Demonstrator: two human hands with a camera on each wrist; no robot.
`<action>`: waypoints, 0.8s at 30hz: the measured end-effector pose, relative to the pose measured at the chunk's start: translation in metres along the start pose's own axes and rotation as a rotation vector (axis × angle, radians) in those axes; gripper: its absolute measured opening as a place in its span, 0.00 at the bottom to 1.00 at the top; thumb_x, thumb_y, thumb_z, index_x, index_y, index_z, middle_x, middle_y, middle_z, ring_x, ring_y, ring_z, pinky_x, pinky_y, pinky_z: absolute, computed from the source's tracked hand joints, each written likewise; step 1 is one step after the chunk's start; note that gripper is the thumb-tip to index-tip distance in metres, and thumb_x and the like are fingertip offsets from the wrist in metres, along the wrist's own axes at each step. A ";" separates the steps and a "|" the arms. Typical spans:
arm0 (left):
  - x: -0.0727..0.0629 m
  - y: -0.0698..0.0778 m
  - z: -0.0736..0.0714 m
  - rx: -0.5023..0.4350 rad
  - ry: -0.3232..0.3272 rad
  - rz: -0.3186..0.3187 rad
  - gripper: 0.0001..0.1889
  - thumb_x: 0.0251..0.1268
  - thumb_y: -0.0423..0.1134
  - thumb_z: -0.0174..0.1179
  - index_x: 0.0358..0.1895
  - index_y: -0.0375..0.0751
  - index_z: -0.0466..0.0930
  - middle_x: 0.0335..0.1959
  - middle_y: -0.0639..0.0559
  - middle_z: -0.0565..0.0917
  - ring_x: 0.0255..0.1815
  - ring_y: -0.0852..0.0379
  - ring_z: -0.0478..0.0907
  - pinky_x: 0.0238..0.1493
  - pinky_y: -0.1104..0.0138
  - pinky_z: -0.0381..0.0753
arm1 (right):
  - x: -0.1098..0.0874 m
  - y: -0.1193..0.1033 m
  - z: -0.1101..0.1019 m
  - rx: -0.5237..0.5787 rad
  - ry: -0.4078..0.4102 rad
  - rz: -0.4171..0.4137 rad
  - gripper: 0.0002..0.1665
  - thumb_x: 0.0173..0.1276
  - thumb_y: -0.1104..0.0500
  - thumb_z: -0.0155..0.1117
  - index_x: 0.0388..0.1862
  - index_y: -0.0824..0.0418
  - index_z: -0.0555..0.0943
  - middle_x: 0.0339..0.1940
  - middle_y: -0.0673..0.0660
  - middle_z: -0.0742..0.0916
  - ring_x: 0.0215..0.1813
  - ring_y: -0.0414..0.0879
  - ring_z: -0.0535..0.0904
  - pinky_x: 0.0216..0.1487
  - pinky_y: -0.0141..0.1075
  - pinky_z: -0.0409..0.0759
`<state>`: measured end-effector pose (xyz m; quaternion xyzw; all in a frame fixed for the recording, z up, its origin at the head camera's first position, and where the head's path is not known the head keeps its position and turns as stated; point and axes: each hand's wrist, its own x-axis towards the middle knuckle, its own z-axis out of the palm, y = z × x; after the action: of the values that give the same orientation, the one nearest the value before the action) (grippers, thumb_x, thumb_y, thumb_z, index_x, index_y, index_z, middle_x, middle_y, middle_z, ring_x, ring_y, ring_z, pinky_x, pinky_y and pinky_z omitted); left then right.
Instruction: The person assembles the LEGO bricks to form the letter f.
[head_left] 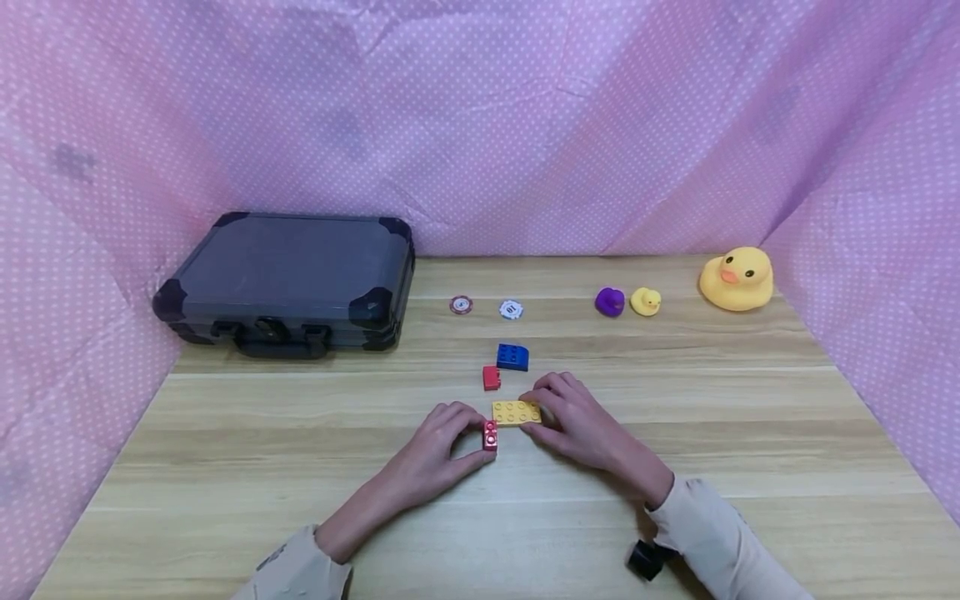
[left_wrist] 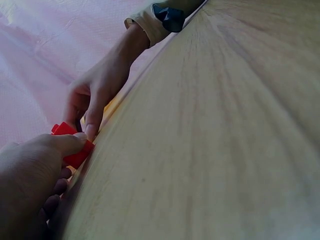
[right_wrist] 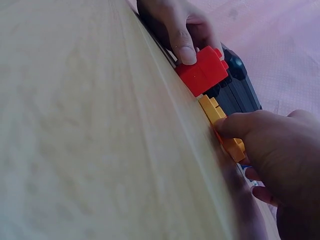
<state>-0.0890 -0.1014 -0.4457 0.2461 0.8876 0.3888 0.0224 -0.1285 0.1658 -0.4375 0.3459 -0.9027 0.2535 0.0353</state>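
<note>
Wood-grain bench [head_left: 225, 467], pink dotted cloth behind and to both sides. Far left: dark hard case [head_left: 288, 279], closed, lying flat. Left hand [head_left: 442, 446] pinches a small red brick [head_left: 491, 435] between thumb and curled fingers, near the bench's middle. Brick's right side sits against the left end of a yellow plate [head_left: 516, 412]; touching or only just beside, cannot tell from the head view. Plate's long axis runs left to right, so its free left end faces the red brick directly. Right hand [head_left: 573, 421] grips the plate's right end, fingers curled over it, plate flat on the bench. Both hands about equally near the joint.

Behind the plate: second red brick [head_left: 491, 377], blue brick [head_left: 513, 357], two chips [head_left: 461, 305]. Far right: purple duck [head_left: 610, 302], small yellow duck [head_left: 646, 301], large yellow duck [head_left: 737, 278].
</note>
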 end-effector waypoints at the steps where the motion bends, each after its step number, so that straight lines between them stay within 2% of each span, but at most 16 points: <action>1: 0.000 0.000 0.000 0.000 0.000 -0.001 0.15 0.66 0.47 0.73 0.52 0.54 0.83 0.51 0.63 0.80 0.52 0.62 0.71 0.55 0.60 0.76 | 0.000 0.000 0.000 0.001 0.003 0.000 0.22 0.69 0.52 0.75 0.58 0.59 0.85 0.53 0.53 0.81 0.55 0.47 0.73 0.53 0.44 0.77; 16: 0.000 -0.002 0.000 -0.009 0.008 0.019 0.15 0.64 0.47 0.74 0.52 0.52 0.83 0.51 0.62 0.80 0.52 0.62 0.72 0.55 0.60 0.77 | -0.002 0.001 -0.006 0.082 0.044 0.036 0.22 0.68 0.51 0.76 0.57 0.57 0.85 0.53 0.49 0.81 0.54 0.43 0.72 0.52 0.42 0.79; 24: 0.000 -0.003 0.001 -0.003 0.025 0.046 0.15 0.65 0.47 0.74 0.51 0.52 0.83 0.50 0.62 0.80 0.51 0.61 0.72 0.52 0.60 0.77 | -0.002 -0.004 -0.010 0.097 0.095 -0.008 0.21 0.67 0.54 0.77 0.56 0.57 0.84 0.54 0.51 0.81 0.55 0.45 0.73 0.52 0.43 0.79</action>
<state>-0.0898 -0.1025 -0.4482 0.2616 0.8813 0.3936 0.0025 -0.1251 0.1697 -0.4273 0.3382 -0.8854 0.3127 0.0622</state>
